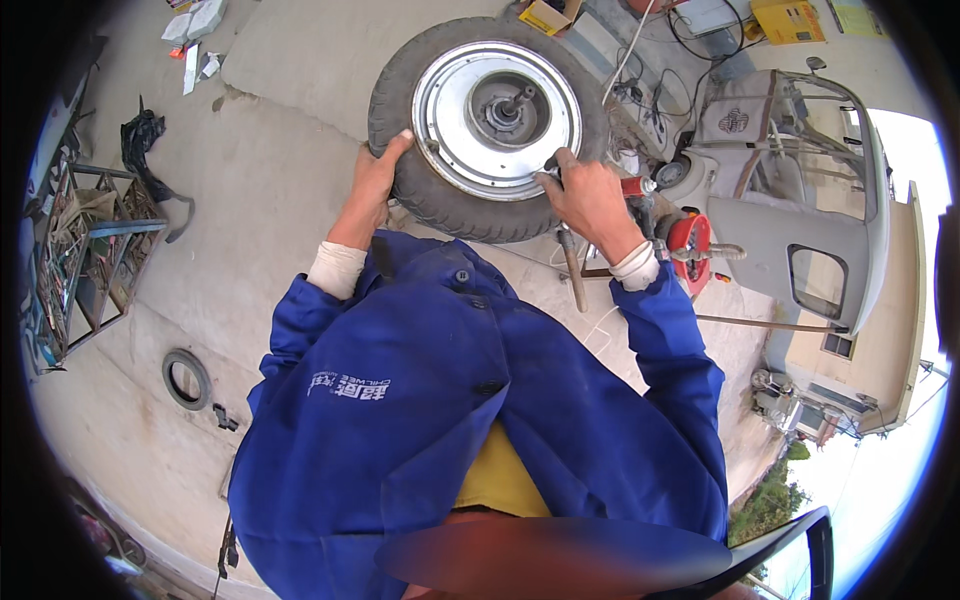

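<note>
A wheel with a black tyre and a shiny metal rim stands in front of me, its hub and stub shaft facing up toward me. My left hand is closed on the tyre's left side, the thumb lying over the sidewall near the rim. At the lower right of the rim, my right hand is closed in a pinch with its fingertips by the rim edge. A small dark part shows at those fingertips, too little of it to name. Beside that hand is a red and silver cylindrical piece, partly hidden.
A red round object and a rod-like handle are near my right forearm. Grey vehicle bodywork stands at the right. Cables lie behind the wheel. At left are a metal tool rack, black plastic and a small tyre.
</note>
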`<state>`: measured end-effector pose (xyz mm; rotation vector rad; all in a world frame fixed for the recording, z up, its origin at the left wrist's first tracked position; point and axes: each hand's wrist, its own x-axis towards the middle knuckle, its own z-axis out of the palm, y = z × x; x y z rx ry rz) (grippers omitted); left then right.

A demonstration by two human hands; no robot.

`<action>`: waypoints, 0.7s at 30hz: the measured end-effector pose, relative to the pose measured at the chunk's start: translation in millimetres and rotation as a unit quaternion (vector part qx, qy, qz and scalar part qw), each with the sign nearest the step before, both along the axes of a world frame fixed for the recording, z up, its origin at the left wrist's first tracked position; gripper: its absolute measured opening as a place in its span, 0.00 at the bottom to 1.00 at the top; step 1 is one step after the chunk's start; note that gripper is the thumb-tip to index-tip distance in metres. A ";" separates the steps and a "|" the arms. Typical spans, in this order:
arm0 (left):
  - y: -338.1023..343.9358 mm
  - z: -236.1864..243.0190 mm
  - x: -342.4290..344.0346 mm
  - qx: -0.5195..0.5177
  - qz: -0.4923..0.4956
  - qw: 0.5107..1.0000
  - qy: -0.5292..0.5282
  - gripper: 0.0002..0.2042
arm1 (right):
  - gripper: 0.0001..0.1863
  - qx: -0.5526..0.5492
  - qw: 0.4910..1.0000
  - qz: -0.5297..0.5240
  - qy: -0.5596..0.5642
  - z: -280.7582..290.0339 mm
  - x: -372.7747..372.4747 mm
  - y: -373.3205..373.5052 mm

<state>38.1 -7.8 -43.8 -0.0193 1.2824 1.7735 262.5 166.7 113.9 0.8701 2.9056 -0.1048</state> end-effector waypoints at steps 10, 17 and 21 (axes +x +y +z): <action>-20.4 -8.4 18.9 0.028 0.027 0.998 -0.055 0.42 | 0.12 -0.317 0.729 -0.267 0.544 18.4 47.5 32.9; -40.5 -28.6 55.3 -0.072 0.089 0.991 -0.063 0.40 | 0.16 -0.514 0.436 -0.371 0.638 -95.1 127.4 25.0; -78.8 -70.6 81.0 -0.144 0.057 0.987 -0.037 0.31 | 0.13 -0.509 0.349 -0.451 0.645 -143.5 160.7 17.6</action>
